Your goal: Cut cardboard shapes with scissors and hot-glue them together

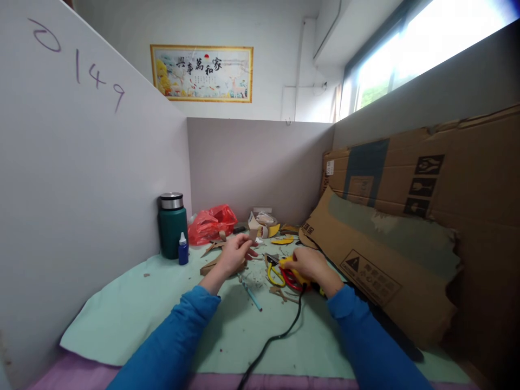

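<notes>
My left hand (236, 253) is over the middle of the table, thumb and forefinger closed at the lower edge of a small piece of cardboard (253, 227). Its other fingers are loosely bent. In my right hand (307, 262) is a yellow tool with a black cord (280, 337), which looks like a hot glue gun (287, 263); my fingers hide part of it. Scissors with yellow handles (276, 276) lie just left of that hand, with red handles (290, 280) beside them. A light-blue pen (251, 294) rests on the table below my left hand.
Cardboard scraps (211, 265) and yellow pieces (282, 240) are scattered around. A green bottle (173, 227), a small blue bottle (183, 252) and a red plastic bag (213, 223) stand at the left. Large cardboard sheets (377, 249) lean along the right side.
</notes>
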The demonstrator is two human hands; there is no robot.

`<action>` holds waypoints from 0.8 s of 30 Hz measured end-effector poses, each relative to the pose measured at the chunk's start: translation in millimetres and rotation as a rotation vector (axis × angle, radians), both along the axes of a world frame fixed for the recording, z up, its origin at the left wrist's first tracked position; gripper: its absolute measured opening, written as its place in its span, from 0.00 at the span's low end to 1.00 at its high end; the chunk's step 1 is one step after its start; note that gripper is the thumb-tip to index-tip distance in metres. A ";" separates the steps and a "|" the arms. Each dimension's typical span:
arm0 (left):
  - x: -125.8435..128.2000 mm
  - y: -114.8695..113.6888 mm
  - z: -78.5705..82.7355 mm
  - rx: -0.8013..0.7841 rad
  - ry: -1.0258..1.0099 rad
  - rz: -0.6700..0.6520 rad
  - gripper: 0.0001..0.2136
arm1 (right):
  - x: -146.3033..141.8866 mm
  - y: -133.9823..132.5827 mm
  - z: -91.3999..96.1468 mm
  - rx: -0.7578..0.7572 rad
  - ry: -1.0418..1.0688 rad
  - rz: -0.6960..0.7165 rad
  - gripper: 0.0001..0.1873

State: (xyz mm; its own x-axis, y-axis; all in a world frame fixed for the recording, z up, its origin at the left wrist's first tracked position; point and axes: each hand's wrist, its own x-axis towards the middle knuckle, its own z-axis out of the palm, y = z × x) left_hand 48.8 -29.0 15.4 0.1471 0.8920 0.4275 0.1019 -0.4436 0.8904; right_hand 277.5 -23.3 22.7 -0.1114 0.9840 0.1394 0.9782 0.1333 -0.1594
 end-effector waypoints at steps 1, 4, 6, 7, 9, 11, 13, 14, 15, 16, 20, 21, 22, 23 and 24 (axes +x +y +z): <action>-0.2 0.8 0.4 0.015 -0.022 -0.001 0.12 | 5.1 1.5 -0.8 -0.031 -0.031 -0.024 0.20; -1.0 3.3 0.0 0.077 -0.020 0.003 0.12 | 7.8 4.0 -5.9 -0.065 -0.071 -0.043 0.19; -1.6 4.2 -0.7 0.128 0.000 0.030 0.13 | 1.3 2.7 -9.3 -0.042 -0.087 -0.046 0.17; -2.0 4.5 -1.0 0.156 0.011 0.057 0.13 | -3.6 0.9 -11.0 -0.022 -0.093 -0.045 0.16; -2.5 4.4 -1.5 0.206 0.036 0.130 0.13 | -15.7 -4.5 -14.7 0.034 -0.096 -0.025 0.17; -2.8 3.6 -1.6 0.229 0.060 0.186 0.14 | -29.9 -11.4 -19.2 0.093 -0.094 0.006 0.17; -2.7 2.2 -1.1 0.213 0.091 0.207 0.14 | -43.7 -17.2 -23.5 0.128 -0.089 0.037 0.18; -2.5 1.4 -0.6 0.199 0.102 0.210 0.15 | -49.0 -19.0 -24.9 0.142 -0.087 0.052 0.19; -2.3 0.5 0.0 0.186 0.109 0.208 0.15 | -52.6 -19.8 -25.6 0.146 -0.085 0.066 0.19; -2.1 -0.2 0.6 0.181 0.107 0.206 0.15 | -53.6 -19.4 -25.3 0.145 -0.081 0.078 0.18; -1.0 -1.1 1.1 0.198 0.032 0.173 0.13 | -32.4 -8.8 -17.1 0.110 -0.083 0.031 0.22; -0.7 -0.6 0.6 0.200 0.016 0.160 0.13 | -23.4 -5.2 -14.8 0.093 -0.091 0.008 0.22; -0.4 0.0 0.0 0.201 0.004 0.151 0.12 | -14.7 -2.0 -13.2 0.059 -0.102 -0.003 0.20; -0.1 0.6 -0.7 0.200 -0.004 0.143 0.12 | -7.2 0.8 -12.3 0.013 -0.115 -0.013 0.18; 0.2 1.2 -1.3 0.200 -0.013 0.139 0.12 | -1.6 2.8 -12.3 -0.024 -0.127 -0.007 0.15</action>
